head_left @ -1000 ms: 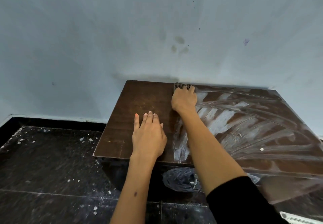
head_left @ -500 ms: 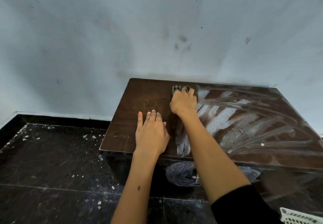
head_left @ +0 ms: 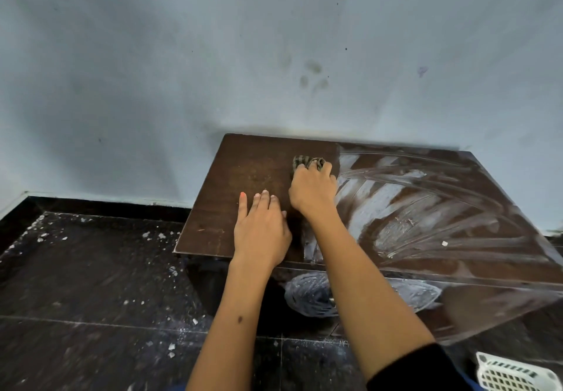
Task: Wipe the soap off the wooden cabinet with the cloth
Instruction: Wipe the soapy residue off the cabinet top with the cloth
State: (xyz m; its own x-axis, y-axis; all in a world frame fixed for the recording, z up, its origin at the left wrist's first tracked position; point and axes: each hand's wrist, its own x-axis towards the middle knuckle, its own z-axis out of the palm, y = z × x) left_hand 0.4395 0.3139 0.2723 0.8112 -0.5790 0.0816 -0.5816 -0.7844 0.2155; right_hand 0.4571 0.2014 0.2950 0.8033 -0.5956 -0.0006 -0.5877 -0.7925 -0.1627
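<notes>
We brace our flat left hand [head_left: 261, 232] on the clean left part of the wooden cabinet [head_left: 243, 177]; our right hand [head_left: 312, 191] grips the bunched cloth [head_left: 306, 162] near the far edge. We should press firmly, overlapping strokes rightward through the soap [head_left: 411, 207]

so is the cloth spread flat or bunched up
Bunched up: the cloth shows as a crumpled wad beyond the fingers of the right hand gripping it.

No writing to read anywhere here: no label, brand, number or sign shows on any surface in view.
</notes>
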